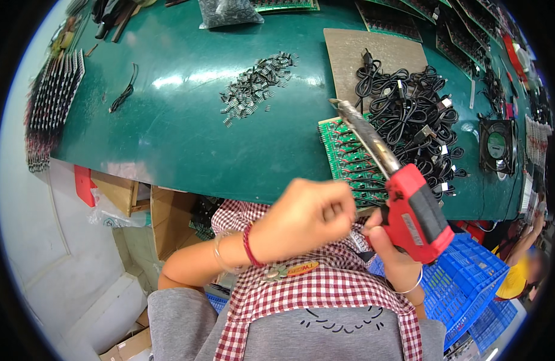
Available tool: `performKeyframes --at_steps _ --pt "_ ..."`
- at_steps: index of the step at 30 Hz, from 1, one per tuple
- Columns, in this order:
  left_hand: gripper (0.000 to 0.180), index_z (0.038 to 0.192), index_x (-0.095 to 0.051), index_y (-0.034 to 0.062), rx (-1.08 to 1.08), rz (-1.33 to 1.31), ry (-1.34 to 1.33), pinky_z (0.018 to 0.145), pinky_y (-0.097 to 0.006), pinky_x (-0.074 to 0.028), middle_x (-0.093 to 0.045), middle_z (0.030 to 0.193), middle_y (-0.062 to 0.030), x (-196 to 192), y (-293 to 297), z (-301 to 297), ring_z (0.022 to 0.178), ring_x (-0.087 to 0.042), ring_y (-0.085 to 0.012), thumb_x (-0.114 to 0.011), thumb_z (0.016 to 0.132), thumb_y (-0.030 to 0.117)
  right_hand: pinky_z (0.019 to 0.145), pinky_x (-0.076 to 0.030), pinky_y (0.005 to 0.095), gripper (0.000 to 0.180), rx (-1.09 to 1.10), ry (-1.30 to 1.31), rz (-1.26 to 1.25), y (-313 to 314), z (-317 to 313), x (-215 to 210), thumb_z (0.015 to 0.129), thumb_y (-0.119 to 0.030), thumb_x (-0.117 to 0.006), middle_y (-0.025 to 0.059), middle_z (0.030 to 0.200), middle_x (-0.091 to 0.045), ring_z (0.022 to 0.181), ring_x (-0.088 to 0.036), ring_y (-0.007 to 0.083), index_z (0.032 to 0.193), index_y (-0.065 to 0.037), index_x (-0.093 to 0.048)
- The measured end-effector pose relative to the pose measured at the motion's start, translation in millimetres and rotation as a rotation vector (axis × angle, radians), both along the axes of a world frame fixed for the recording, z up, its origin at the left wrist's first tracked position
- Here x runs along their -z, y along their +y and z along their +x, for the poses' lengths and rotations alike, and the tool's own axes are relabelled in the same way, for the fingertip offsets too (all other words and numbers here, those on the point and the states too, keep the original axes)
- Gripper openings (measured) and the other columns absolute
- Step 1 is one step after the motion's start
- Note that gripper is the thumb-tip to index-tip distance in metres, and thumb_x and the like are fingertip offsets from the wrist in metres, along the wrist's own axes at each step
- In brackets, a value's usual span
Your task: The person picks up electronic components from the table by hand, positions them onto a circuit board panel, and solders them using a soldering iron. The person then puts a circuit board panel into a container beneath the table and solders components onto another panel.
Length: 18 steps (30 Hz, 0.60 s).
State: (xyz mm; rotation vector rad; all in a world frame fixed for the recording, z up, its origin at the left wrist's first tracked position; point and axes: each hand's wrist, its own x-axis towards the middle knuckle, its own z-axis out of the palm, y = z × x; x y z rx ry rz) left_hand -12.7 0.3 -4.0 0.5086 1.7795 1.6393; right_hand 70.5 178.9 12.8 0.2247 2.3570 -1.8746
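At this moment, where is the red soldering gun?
In the head view, the red soldering gun is right of centre, in the right hand, its shaft in front of the green circuit board and black cables.

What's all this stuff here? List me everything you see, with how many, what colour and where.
Gun-shaped tool: one, red and dark grey, in the right hand
Circuit boards: count unclear, green, beside the cables
Cables: many, black, heaped right of centre
Brown sheet: one, partly under the cables
Small parts: many, black and silver, table's middle
Loose cable: one, black, left
Bag: one, greyish, top edge
Fan: one, black, right
Crates: at least two, blue, lower right
Table: one, green
Other person: one, yellow top, right edge
Apron: one, red-and-white check, on the wearer
Left hand: one, blurred, contents unclear
Right hand: one, around the tool
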Motion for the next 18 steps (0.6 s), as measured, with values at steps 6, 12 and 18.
performKeyframes --at_steps 6,12,18 --pt "0.007 0.08 -0.054 0.0001 -0.3 0.039 -0.476 0.044 -0.016 -0.04 -0.059 0.069 -0.0058 42.3 -11.7 -40.1 0.052 -0.053 -0.0055 -0.055 0.082 0.006 0.053 -0.044 0.0292 0.043 0.227 -0.179 -0.118 16.7 20.0 -8.2 0.085 -0.022 -0.057 0.007 0.06 -0.05 0.052 -0.048 0.0142 0.116 0.005 -0.043" --pt "0.007 0.081 -0.054 0.0001 -0.261 -0.036 -0.447 0.044 -0.017 -0.04 -0.059 0.068 -0.0057 47.6 -9.4 -46.4 0.051 -0.053 -0.0054 -0.055 0.082 0.007 0.05 -0.043 0.0297 0.038 0.246 -0.293 -0.073 28.8 36.1 5.4 0.084 -0.016 -0.058 0.0063 0.056 -0.047 0.046 -0.044 0.0129 0.112 0.005 -0.046" --pt "0.008 0.08 -0.053 0.0005 -0.216 -0.037 -0.465 0.044 -0.016 -0.039 -0.059 0.067 -0.0054 48.7 -11.2 -51.0 0.05 -0.052 -0.0048 -0.054 0.083 0.008 0.049 -0.042 0.0295 0.034 0.22 -0.234 -0.073 30.2 40.5 14.9 0.082 -0.011 -0.058 0.0059 0.056 -0.047 0.045 -0.043 0.0126 0.11 0.006 -0.046"
